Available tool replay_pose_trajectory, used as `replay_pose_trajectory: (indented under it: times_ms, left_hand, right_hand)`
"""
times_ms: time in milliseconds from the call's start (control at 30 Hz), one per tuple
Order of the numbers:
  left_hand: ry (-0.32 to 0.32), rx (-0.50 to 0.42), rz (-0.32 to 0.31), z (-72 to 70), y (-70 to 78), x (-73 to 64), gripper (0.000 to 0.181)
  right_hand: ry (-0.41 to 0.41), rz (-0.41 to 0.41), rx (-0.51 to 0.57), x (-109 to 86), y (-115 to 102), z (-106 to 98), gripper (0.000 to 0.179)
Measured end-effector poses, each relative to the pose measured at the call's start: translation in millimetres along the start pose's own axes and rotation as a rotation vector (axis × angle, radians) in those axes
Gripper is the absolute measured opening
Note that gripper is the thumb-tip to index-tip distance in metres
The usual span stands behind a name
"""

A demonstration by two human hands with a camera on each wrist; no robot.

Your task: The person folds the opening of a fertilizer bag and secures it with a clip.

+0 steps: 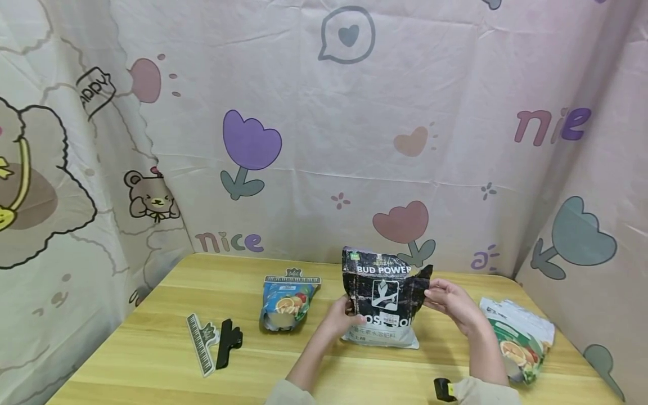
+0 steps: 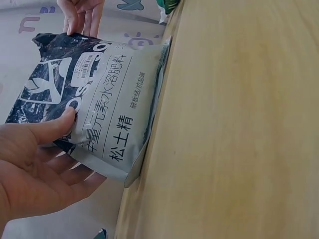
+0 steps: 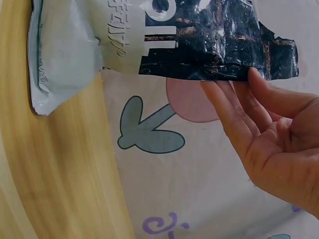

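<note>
A black and pale-grey plastic bag [image 1: 386, 301] printed "BUD POWER" stands upright on the table, its top right corner sticking out to one side. My left hand [image 1: 338, 320] grips the bag's left side low down; in the left wrist view its thumb lies on the printed front and the other fingers go behind. At the upper right edge, my right hand [image 1: 453, 301] pinches the bag. The right wrist view shows that thumb at the black edge [image 3: 234, 74], with the fingertips partly hidden behind it.
Left of the bag stands a blue fruit-print pouch [image 1: 286, 306] with a piano-key clip [image 1: 292, 279] across its top. Farther left lie another piano-key clip [image 1: 201, 346] and a black clip [image 1: 229, 344]. A green and white pouch [image 1: 518, 343] lies beyond my right forearm. Printed cloth [image 1: 324, 129] hangs behind the table.
</note>
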State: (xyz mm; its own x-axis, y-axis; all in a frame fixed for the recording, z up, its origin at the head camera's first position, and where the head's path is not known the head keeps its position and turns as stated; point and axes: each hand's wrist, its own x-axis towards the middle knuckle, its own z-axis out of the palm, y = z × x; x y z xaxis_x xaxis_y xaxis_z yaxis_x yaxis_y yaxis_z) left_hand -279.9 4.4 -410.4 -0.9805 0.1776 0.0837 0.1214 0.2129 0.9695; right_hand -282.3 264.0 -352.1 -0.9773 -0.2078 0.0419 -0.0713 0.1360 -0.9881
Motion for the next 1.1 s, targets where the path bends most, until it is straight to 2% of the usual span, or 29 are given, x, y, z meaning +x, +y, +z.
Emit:
replay_pose_trajectory:
  times_ms: [167,333,500,700,800,867,933,1000,1067,1100]
  left_hand:
    - [0.003,0.043,0.018,-3.7,0.2,1.3,0.063]
    - [-0.035,0.075,0.041,-7.0,2.6,1.2,0.055]
    - [-0.069,0.097,0.023,-9.5,4.7,-1.8,0.055]
    - [-0.101,0.105,0.015,-16.7,18.4,-5.8,0.053]
    - [-0.03,0.121,0.025,-18.3,31.0,-8.4,0.062]
    - [0.069,0.156,0.031,-17.7,41.7,-12.5,0.074]
    - [0.184,0.232,0.065,-15.7,53.2,-17.1,0.085]
    - [0.274,0.343,0.147,-14.0,63.3,-22.4,0.088]
    - [0.321,0.461,0.283,-12.2,70.5,-26.1,0.083]
    - [0.323,0.526,0.363,-11.4,72.7,-27.4,0.079]
  right_hand:
    - [-0.014,-0.004,-0.046,-0.2,-2.3,-1.5,0.007]
    - [-0.04,-0.016,-0.148,-5.2,-5.5,-3.9,0.011]
    - [-0.051,-0.01,-0.196,-10.2,-8.3,-4.0,0.009]
    - [-0.053,-0.014,-0.229,-13.5,-9.9,-5.6,0.005]
    - [-0.069,-0.023,-0.232,-14.1,-11.1,-7.2,0.005]
    - [-0.074,-0.026,-0.234,-14.2,-11.9,-7.4,0.005]
    - [-0.073,-0.026,-0.239,-13.8,-12.2,-6.9,0.005]
    - [-0.067,-0.022,-0.242,-13.1,-12.1,-5.6,0.005]
    - [-0.068,-0.02,-0.241,-12.4,-11.6,-4.0,0.006]
    - [-0.073,-0.021,-0.238,-12.0,-11.2,-3.1,0.005]
